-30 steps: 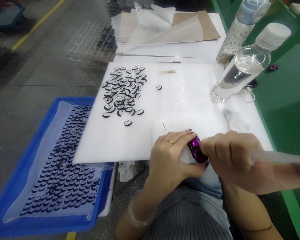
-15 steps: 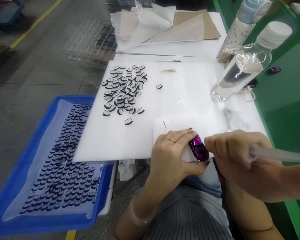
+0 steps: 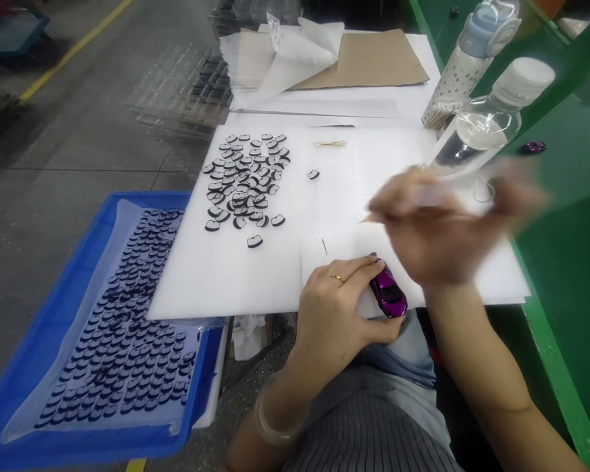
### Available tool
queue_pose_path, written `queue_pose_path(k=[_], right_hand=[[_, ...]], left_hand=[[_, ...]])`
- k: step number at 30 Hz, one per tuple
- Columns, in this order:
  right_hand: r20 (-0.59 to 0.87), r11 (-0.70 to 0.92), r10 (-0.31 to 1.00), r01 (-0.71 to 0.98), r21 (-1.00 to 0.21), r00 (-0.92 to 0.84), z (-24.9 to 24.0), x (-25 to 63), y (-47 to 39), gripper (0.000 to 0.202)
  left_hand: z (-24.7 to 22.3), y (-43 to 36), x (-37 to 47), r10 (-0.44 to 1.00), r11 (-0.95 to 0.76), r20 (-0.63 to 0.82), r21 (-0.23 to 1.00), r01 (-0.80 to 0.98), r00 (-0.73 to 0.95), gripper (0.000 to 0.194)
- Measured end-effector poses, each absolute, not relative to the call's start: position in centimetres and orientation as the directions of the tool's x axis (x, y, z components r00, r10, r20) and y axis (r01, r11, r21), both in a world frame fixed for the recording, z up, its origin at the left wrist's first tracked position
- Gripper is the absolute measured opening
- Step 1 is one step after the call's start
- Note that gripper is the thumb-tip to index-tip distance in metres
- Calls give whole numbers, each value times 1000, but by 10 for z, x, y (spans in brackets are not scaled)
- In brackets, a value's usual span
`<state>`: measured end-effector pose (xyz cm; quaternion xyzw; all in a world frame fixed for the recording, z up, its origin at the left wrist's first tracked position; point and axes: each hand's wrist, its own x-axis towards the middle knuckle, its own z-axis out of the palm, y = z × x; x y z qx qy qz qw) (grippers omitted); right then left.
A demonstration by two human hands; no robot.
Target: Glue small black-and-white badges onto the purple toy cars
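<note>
My left hand (image 3: 332, 308) rests at the table's front edge, its fingers and thumb closed around the ends of a shiny purple toy car (image 3: 390, 290) with a dark window area. To the right and above the car, my right hand (image 3: 435, 242) is raised over the table and smeared by motion. Its fingers are closed around a pale translucent tube (image 3: 427, 195), blurred, with a thin tan tip poking out at the left. A small thin stick (image 3: 324, 246) lies beyond my left hand. One small dark-edged clear piece (image 3: 313, 174) lies apart on the white table (image 3: 255, 282).
Many similar pieces (image 3: 246, 177) are heaped on the table's left. A blue tray (image 3: 98, 442) holds rows more. Toothpicks (image 3: 330, 143) lie at the back. A clear bottle (image 3: 472, 141) and a dotted bottle (image 3: 457, 72) stand right. Cardboard (image 3: 368, 59) lies behind.
My right hand has moved up and away from the car, carrying the tube and turning it. My left hand still holds the car in nearly the same place.
</note>
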<state>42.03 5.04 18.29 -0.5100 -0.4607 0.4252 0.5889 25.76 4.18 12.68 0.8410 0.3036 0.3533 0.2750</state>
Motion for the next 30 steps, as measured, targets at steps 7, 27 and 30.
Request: queue_pose_path(k=[7, 27, 30], right_hand=[[360, 189, 804, 370, -910, 473, 179, 433, 16, 9], [302, 43, 875, 562, -826, 377, 166, 424, -60, 18], [324, 42, 861, 579, -814, 392, 157, 417, -63, 17]], left_hand=[[126, 41, 254, 620, -758, 452, 558, 339, 641, 48], [124, 41, 253, 626, -746, 434, 574, 337, 648, 45], [126, 42, 252, 625, -746, 423, 572, 342, 656, 45]])
